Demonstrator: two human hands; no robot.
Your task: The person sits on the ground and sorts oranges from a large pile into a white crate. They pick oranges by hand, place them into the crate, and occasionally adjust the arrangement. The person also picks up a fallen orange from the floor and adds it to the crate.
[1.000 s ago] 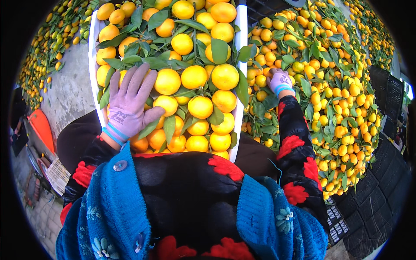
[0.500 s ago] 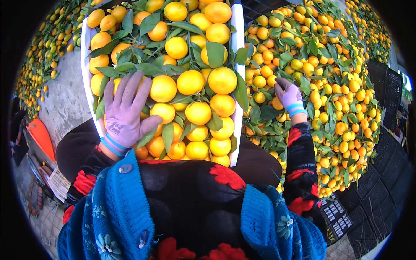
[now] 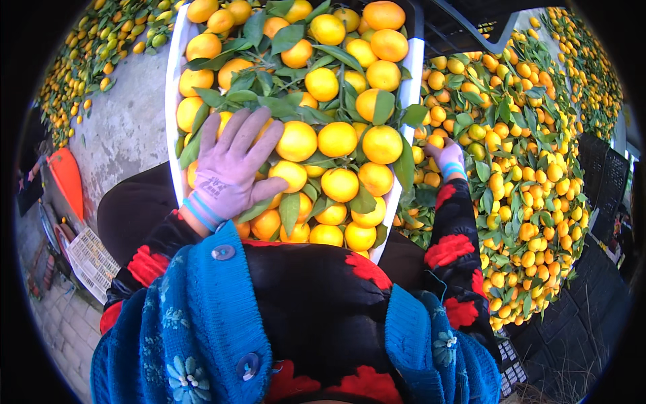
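Note:
A white crate (image 3: 176, 87) heaped with orange mandarins (image 3: 338, 139) and green leaves (image 3: 269, 101) sits right in front of me. My left hand (image 3: 232, 168), in a pale purple glove, lies flat on the fruit at the crate's near left, fingers spread. My right hand (image 3: 446, 157), also gloved, reaches into the big pile of mandarins (image 3: 525, 168) to the right of the crate; its fingers are half hidden among fruit and leaves, and I cannot tell whether it holds one.
A concrete floor (image 3: 118, 128) lies left of the crate, with more mandarins (image 3: 101, 54) heaped beyond it. An orange object (image 3: 67, 182) and a white basket (image 3: 91, 259) stand at the lower left. Black crates (image 3: 592, 175) stand at the right.
My right hand has moved down and toward the crate's right wall within the pile. My left hand has stayed on the fruit, sliding slightly.

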